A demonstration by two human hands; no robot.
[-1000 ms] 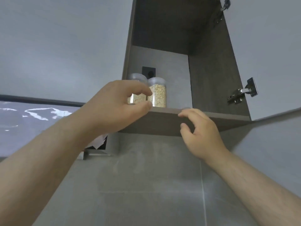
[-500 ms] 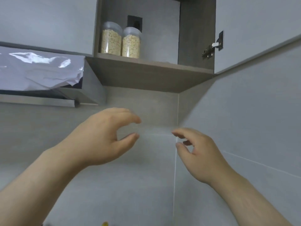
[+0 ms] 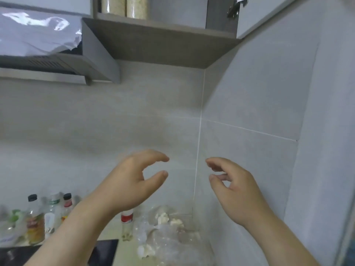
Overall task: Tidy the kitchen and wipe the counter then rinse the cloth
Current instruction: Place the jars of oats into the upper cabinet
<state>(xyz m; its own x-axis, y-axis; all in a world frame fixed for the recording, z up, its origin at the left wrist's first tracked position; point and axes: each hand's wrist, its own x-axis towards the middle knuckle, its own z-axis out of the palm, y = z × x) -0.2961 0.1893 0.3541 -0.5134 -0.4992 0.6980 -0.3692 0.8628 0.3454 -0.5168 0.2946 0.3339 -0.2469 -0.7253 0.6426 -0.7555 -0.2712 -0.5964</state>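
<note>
My left hand (image 3: 132, 181) hangs in the air before the grey tiled wall, fingers curved and apart, holding nothing. My right hand (image 3: 232, 187) is level with it to the right, also empty with fingers apart. Two clear jars of grain (image 3: 124, 6) stand on the shelf of the open wall cabinet (image 3: 163, 45) at the top of the view. On the counter (image 3: 124, 250) below my hands lie clear plastic bags with white lumps (image 3: 165, 233) in the corner. No cloth is in view.
A range hood (image 3: 57, 62) covered with plastic film juts out at upper left. Several bottles (image 3: 48, 214) line the wall at lower left, and a small red-capped jar (image 3: 126, 223) stands by a black cooktop (image 3: 103, 252). The cabinet door's hinge (image 3: 233, 8) shows at top right.
Both hands have come down from the cabinet shelf, leaving the jars on it, and my view has tilted down so the counter and bottles now show.
</note>
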